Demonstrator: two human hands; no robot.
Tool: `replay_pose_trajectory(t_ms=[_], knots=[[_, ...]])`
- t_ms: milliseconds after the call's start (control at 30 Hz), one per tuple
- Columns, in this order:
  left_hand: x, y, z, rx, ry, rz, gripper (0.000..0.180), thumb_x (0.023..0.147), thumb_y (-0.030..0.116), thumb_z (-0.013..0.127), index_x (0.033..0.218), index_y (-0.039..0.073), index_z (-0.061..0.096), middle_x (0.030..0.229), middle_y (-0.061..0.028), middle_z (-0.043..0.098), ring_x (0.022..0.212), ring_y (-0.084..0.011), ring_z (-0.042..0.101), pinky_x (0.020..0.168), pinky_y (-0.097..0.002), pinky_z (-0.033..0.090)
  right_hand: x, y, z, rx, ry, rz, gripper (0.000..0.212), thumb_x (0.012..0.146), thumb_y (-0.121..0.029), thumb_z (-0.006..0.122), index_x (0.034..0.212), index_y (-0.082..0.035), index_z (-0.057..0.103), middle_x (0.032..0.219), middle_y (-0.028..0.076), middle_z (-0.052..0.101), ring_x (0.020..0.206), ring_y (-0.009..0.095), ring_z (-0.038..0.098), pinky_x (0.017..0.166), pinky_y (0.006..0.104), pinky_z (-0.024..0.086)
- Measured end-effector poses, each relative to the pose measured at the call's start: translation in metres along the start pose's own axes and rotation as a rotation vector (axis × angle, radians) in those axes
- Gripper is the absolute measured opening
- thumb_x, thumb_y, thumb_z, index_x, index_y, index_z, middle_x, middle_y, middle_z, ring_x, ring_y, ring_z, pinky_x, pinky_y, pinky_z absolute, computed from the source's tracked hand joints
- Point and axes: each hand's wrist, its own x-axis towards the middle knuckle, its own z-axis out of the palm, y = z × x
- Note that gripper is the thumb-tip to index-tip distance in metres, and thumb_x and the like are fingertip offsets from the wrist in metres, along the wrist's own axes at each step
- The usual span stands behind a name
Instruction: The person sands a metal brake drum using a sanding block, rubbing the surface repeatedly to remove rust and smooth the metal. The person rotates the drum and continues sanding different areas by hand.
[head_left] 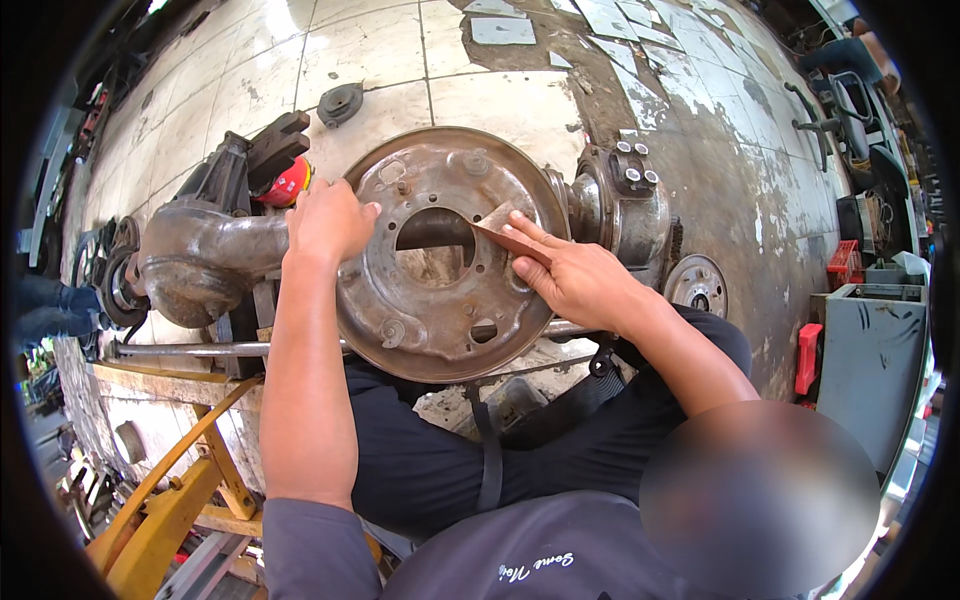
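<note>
A round, brownish metal brake backing plate (440, 330) with a large centre hole stands in front of my lap. My left hand (332, 222) grips its left rim, thumb on the face and the other fingers mostly hidden behind the edge. In my right hand (580, 280) is a folded piece of brown sandpaper (510, 238), pressed against the plate's face right of the hole. Its fingers lie over the sheet, with the thumb below. Behind the plate to the left is a greasy metal axle housing (210, 255); to the right sits a metal hub assembly (632, 205).
A metal rod (200, 350) runs low behind the plate. At lower left stands a yellow metal frame (170, 510). A small round part (340, 103) and a red can (288, 183) are beyond. To the right are a metal disc (698, 288) and a grey cabinet (872, 370).
</note>
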Motion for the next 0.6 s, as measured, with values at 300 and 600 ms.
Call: replay_pose_trajectory(t_ms=[300,600], knots=[[0.000,-0.001,0.001,0.000,0.013,-0.003,0.053,0.096,0.045,0.067,0.126,0.001,0.067,0.138,-0.0201,0.059,0.131,-0.0384,0.056,0.108,-0.0536,0.045,0.004,-0.007,-0.005,0.020,-0.046,0.030,0.052,0.109,-0.040,0.042,0.155,-0.014,0.044,0.163,0.006,0.040,0.114,0.041,0.063,0.095,0.0502,0.052],[0.002,0.000,0.002,-0.007,-0.007,-0.025,0.053,0.096,0.045,0.067,0.128,0.002,0.067,0.141,-0.0195,0.057,0.134,-0.0366,0.053,0.110,-0.0528,0.044,-0.019,-0.005,0.000,-0.021,0.015,0.023,0.053,0.109,-0.045,0.041,0.152,-0.015,0.050,0.162,0.005,0.042,0.115,0.038,0.067,0.096,0.0489,0.054]])
